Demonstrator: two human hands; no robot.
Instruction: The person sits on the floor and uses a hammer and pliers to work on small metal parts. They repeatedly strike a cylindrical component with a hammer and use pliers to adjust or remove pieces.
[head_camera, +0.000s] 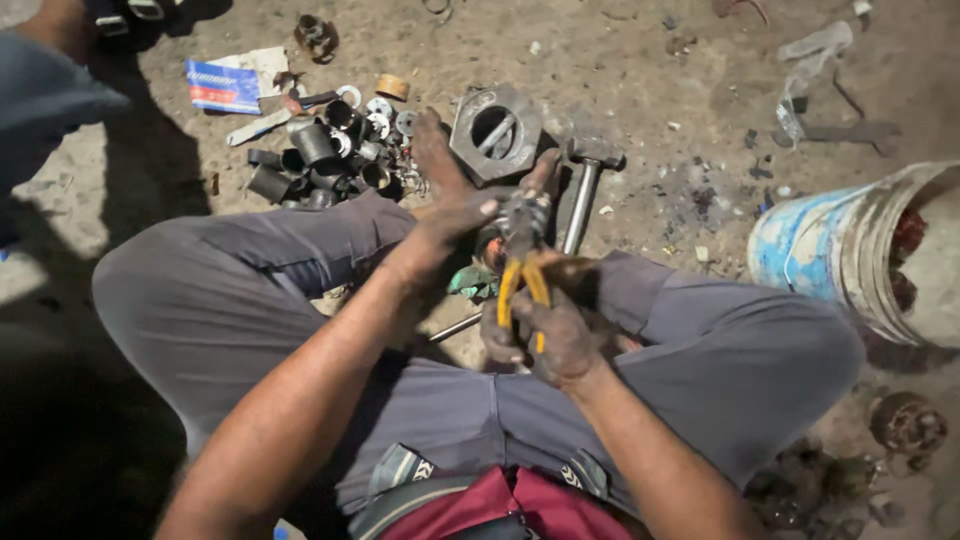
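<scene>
Head view looks down on my crossed legs in grey trousers (250, 300) on a dirt floor. My right hand (550, 335) is closed around the yellow handles of a pair of pliers (522, 270), whose dark jaws point to the far side. My left hand (455, 195) reaches across, fingers curled over a small dark part (492, 245) at the plier jaws; I cannot tell exactly what that part is. Just beyond lie a hexagonal metal housing (495, 130) and a hammer (585, 185). Far left sits a heap of metal bushings and washers (330, 155) beside a blue booklet (222, 87). A blue-and-white bucket (850, 250) lies tipped at right.
</scene>
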